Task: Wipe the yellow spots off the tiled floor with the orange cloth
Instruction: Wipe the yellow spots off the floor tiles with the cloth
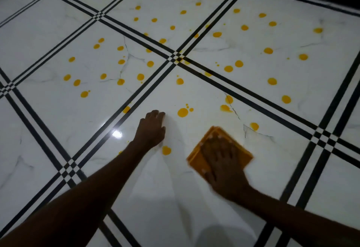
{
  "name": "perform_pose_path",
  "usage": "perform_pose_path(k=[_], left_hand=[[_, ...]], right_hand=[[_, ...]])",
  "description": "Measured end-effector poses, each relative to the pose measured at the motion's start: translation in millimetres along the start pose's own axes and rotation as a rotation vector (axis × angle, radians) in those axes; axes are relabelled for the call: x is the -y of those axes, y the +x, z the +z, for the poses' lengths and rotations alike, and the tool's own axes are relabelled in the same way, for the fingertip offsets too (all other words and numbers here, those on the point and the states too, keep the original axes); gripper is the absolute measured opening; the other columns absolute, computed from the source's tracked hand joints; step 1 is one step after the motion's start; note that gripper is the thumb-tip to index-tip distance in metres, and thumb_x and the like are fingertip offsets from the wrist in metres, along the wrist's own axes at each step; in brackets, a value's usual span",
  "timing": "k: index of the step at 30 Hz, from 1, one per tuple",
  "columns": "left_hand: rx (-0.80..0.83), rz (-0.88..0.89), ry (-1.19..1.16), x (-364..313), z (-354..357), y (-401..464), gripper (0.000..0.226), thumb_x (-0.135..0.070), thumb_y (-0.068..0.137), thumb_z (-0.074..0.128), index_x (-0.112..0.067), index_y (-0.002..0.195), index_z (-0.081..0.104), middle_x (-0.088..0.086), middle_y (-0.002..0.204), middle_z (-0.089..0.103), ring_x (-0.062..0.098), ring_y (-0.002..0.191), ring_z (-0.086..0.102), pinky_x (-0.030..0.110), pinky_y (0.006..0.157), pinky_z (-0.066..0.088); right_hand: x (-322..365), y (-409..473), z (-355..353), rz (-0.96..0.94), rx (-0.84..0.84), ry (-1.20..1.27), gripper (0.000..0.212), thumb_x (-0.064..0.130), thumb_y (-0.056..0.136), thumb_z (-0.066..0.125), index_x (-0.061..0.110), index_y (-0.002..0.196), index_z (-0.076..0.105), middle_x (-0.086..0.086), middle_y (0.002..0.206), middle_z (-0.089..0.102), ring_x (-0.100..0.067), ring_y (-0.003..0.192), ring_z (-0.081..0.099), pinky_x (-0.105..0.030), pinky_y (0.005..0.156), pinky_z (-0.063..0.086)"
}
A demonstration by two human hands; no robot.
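So the glossy white marble-look tiled floor (58, 120) with the black double-line borders is covered in round yellow spots (183, 112), and it's a proper mess. Starting from the left: there's a loose bunch of spots on the tile left of the central border crossing, then more scattered up towards the far edge of the floor, and a wider spread on the tiles off to the right. A bright glare from a light sits on the floor just left of the left forearm.

The person's left hand (151, 128) is planted flat on the floor near the middle of the nearest tile, fingers (158, 114) spread out and holding nothing, just propping. One yellow spot sits right beside the heel of that hand, and a bigger one with a couple of tiny drops is just beyond the fingertips.

Moving right, the folded square orange cloth (209, 135) lies flat on the same tile, one corner pointing towards the far edge. The right hand (222, 166) is pressed down on top of it, palm flat, fingers stretched open over the fabric rather than gripping it. It's blurry there. A few spots lie just past the cloth's far corner, near the cracks in the tile.
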State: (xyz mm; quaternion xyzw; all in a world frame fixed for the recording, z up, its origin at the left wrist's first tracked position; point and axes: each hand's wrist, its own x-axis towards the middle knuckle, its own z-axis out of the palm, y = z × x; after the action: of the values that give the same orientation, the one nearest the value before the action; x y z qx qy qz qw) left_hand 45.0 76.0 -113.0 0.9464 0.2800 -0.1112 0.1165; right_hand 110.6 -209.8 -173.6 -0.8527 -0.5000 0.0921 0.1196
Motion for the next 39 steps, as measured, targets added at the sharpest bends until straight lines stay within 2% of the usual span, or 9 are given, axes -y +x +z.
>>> perform_pose_path(k=[3, 8, 14, 17, 20, 26, 32, 37, 39], left_hand=[[0.014, -0.063, 0.052, 9, 7, -2, 0.075, -0.032, 0.094, 0.057, -0.008, 0.155, 0.021, 0.021, 0.161, 0.016, 0.038, 0.146, 0.023, 0.052, 0.112, 0.03], [0.045, -0.096, -0.01, 23, 13, 2, 0.087, -0.044, 0.09, 0.062, -0.012, 0.156, 0.016, 0.017, 0.162, 0.014, 0.035, 0.149, 0.015, 0.053, 0.114, 0.027], [0.105, -0.083, -0.03, 28, 0, 7, 0.097, -0.05, 0.082, 0.071, -0.016, 0.156, 0.018, 0.012, 0.163, 0.016, 0.031, 0.148, 0.018, 0.051, 0.114, 0.031], [0.096, -0.063, -0.027, 35, 1, 8, 0.101, -0.052, 0.078, 0.074, -0.017, 0.156, 0.02, 0.01, 0.162, 0.018, 0.03, 0.147, 0.021, 0.049, 0.114, 0.031], [0.068, -0.058, -0.032, 34, 2, 9, 0.102, -0.053, 0.076, 0.076, -0.016, 0.155, 0.023, 0.01, 0.161, 0.021, 0.03, 0.146, 0.023, 0.049, 0.113, 0.033], [0.072, -0.09, -0.085, 35, -3, 11, 0.103, -0.051, 0.073, 0.079, -0.018, 0.154, 0.025, 0.007, 0.161, 0.022, 0.027, 0.146, 0.022, 0.047, 0.115, 0.032], [0.059, -0.094, -0.092, 32, 3, 8, 0.102, -0.048, 0.074, 0.08, -0.018, 0.155, 0.025, 0.009, 0.161, 0.022, 0.03, 0.146, 0.022, 0.051, 0.113, 0.033], [0.064, -0.092, -0.069, 29, -1, 6, 0.101, -0.048, 0.077, 0.077, -0.018, 0.156, 0.022, 0.011, 0.162, 0.019, 0.03, 0.148, 0.016, 0.05, 0.115, 0.029], [0.051, -0.084, -0.044, 30, 0, 8, 0.102, -0.049, 0.076, 0.078, -0.017, 0.156, 0.024, 0.012, 0.161, 0.021, 0.031, 0.148, 0.017, 0.049, 0.115, 0.029]], right_hand=[[-17, 57, -1, -0.21, 0.0, -0.064, 0.075, 0.059, 0.094, 0.041, 0.026, 0.159, 0.024, -0.011, 0.167, 0.02, -0.033, 0.156, 0.006, -0.057, 0.124, 0.005], [-76, 82, -19, 0.381, -0.149, -0.084, 0.073, 0.054, 0.097, 0.035, 0.02, 0.16, 0.02, -0.016, 0.165, 0.021, -0.039, 0.153, 0.013, -0.058, 0.124, 0.005], [-16, 83, -3, -0.232, 0.005, -0.053, 0.075, 0.06, 0.093, 0.041, 0.028, 0.159, 0.023, -0.01, 0.167, 0.02, -0.033, 0.155, 0.009, -0.054, 0.124, 0.003], [-84, 136, -25, 0.104, -0.082, -0.053, 0.069, 0.06, 0.094, 0.038, 0.022, 0.152, 0.04, -0.013, 0.156, 0.042, -0.037, 0.147, 0.031, -0.053, 0.122, 0.011], [-119, 114, -32, 0.455, -0.233, -0.088, 0.071, 0.055, 0.097, 0.034, 0.017, 0.157, 0.029, -0.02, 0.159, 0.035, -0.043, 0.147, 0.027, -0.059, 0.121, 0.007], [-26, 101, -4, -0.174, -0.032, -0.051, 0.074, 0.062, 0.094, 0.038, 0.028, 0.158, 0.027, -0.009, 0.166, 0.024, -0.035, 0.154, 0.016, -0.056, 0.124, 0.005], [-110, 88, -32, 0.435, -0.259, -0.09, 0.072, 0.055, 0.096, 0.038, 0.017, 0.156, 0.032, -0.02, 0.16, 0.033, -0.044, 0.146, 0.028, -0.059, 0.121, 0.013], [-15, 38, -5, -0.104, -0.025, -0.021, 0.075, 0.059, 0.092, 0.045, 0.026, 0.158, 0.03, -0.011, 0.166, 0.024, -0.033, 0.155, 0.01, -0.057, 0.124, 0.005], [-44, 74, -14, -0.041, -0.052, -0.046, 0.07, 0.06, 0.092, 0.043, 0.026, 0.153, 0.039, -0.01, 0.16, 0.038, -0.031, 0.152, 0.019, -0.054, 0.124, 0.005]])
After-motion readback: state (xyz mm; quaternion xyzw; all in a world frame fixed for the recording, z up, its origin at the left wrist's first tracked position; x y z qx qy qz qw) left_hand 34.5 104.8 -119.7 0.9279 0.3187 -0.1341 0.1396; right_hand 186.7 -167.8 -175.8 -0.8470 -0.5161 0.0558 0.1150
